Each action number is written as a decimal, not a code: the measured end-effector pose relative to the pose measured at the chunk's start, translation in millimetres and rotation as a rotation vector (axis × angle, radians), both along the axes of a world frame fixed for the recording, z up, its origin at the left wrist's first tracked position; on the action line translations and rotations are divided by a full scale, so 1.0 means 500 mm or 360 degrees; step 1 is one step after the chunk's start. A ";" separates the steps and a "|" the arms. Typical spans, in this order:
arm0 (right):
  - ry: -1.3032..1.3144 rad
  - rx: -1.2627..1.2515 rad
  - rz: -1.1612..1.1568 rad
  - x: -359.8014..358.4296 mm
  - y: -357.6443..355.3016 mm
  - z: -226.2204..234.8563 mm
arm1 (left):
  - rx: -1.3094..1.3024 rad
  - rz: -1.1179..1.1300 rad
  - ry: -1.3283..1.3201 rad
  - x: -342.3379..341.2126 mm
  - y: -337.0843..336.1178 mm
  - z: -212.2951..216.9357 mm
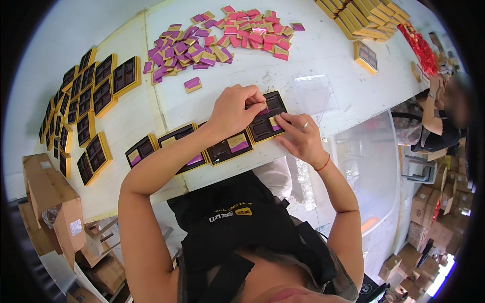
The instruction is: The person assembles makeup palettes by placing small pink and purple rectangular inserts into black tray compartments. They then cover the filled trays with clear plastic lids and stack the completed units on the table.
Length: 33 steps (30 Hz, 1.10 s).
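Note:
Between the fingertips of my left hand [236, 108] is a small purple-and-gold wrapped square [263, 109], pinched over a gold-edged box [275, 103] with a dark brown compartment tray. My right hand [304, 135] grips that box's right side, its fingertips touching another purple-and-gold square [274, 122] in a near compartment and its thumb by the near edge. Left of this box stand more such boxes in a row: one [218, 150] with a purple-and-gold square, another [174, 136] partly hidden by my left forearm, and a third [146, 146] at the row's end.
Loose purple squares [177, 50] and pink ones [255, 33] lie in a far pile. Many gold-edged boxes [103, 96] stand at left. Gold boxes [361, 20] are stacked far right, near a clear plastic lid [316, 93]. Another person [434, 116] is at the right.

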State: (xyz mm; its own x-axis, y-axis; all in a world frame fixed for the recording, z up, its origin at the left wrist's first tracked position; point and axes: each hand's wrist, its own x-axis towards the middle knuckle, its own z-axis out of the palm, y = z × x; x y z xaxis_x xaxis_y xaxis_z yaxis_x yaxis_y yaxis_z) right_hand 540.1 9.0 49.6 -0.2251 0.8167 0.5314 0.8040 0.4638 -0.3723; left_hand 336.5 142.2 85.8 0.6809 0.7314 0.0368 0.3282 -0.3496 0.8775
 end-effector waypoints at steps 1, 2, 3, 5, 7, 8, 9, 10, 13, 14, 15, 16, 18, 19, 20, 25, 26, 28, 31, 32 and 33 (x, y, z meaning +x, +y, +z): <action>0.0008 0.0005 -0.0005 0.000 0.001 0.000 | 0.0055 -0.0011 0.0073 -0.002 0.001 0.003; 0.0022 0.0024 -0.0015 0.000 0.002 0.002 | 0.0062 -0.0014 0.0075 -0.008 0.005 0.001; 0.0041 0.0040 -0.0016 0.001 0.000 -0.002 | 0.0071 -0.0016 0.0076 -0.012 0.010 -0.003; 0.0079 0.0075 -0.0022 0.004 -0.001 -0.015 | 0.0268 -0.0016 0.0163 -0.014 0.011 -0.003; 0.0064 0.0116 -0.0033 0.002 -0.002 -0.014 | 0.0648 -0.0015 0.0333 -0.017 -0.008 0.001; 0.0055 0.0142 -0.0034 0.003 -0.001 -0.013 | 0.0971 -0.0062 0.0383 -0.023 -0.015 -0.006; 0.0042 0.0151 -0.0048 0.004 -0.002 -0.014 | 0.1297 -0.0117 0.0424 -0.031 -0.020 -0.021; 0.0030 0.0161 -0.0062 0.005 -0.006 -0.018 | 0.1624 -0.0172 0.0462 -0.035 -0.028 -0.032; 0.0031 0.0137 -0.0028 0.007 -0.010 -0.015 | 0.1781 -0.0205 0.0288 -0.040 -0.060 -0.036; 0.0033 0.0127 -0.0004 0.008 -0.008 -0.007 | 0.1607 -0.0161 0.0194 -0.035 -0.065 -0.019; 0.0035 0.0115 0.0022 0.008 -0.004 0.004 | 0.1529 -0.0212 0.0200 -0.032 -0.051 -0.010; 0.0128 0.0112 0.0072 0.013 0.005 0.021 | 0.1450 -0.0261 0.0207 -0.028 -0.025 -0.004; 0.0130 0.0170 -0.0018 0.025 0.071 0.063 | 0.1416 -0.0181 0.0353 -0.005 0.041 0.016; 0.0128 0.0193 -0.0074 0.036 0.107 0.077 | 0.1349 -0.0057 0.0248 0.020 0.090 0.000; 0.0203 0.0137 -0.0138 0.043 0.155 0.083 | 0.1268 0.0068 0.0190 0.046 0.137 -0.009; 0.0004 -0.0443 -0.0528 0.137 0.340 0.020 | 0.1262 0.0204 0.0409 0.167 0.266 -0.083; -0.0048 -0.0568 -0.0552 0.137 0.360 0.014 | 0.1267 0.0190 0.0440 0.162 0.277 -0.076; -0.0080 -0.0545 -0.0529 0.149 0.382 0.002 | 0.1256 0.0167 0.0493 0.146 0.293 -0.065; 0.0065 -0.0716 -0.0558 0.149 0.369 0.015 | 0.1269 0.0210 0.0296 0.105 0.285 -0.033; 0.0153 -0.0795 -0.0570 0.141 0.360 0.029 | 0.0941 0.0310 0.0150 0.088 0.281 -0.028; 0.0319 -0.0831 -0.0562 0.137 0.350 0.041 | 0.0607 0.0404 -0.0002 0.075 0.278 -0.027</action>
State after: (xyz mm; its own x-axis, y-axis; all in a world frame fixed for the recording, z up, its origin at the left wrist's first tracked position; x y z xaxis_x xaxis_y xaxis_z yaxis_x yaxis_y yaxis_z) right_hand 608.5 183.8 70.1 0.1655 0.9850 0.0490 0.7662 -0.0972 -0.6352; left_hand 373.8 281.2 72.3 0.4815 0.8091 0.3368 0.4441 -0.5565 0.7022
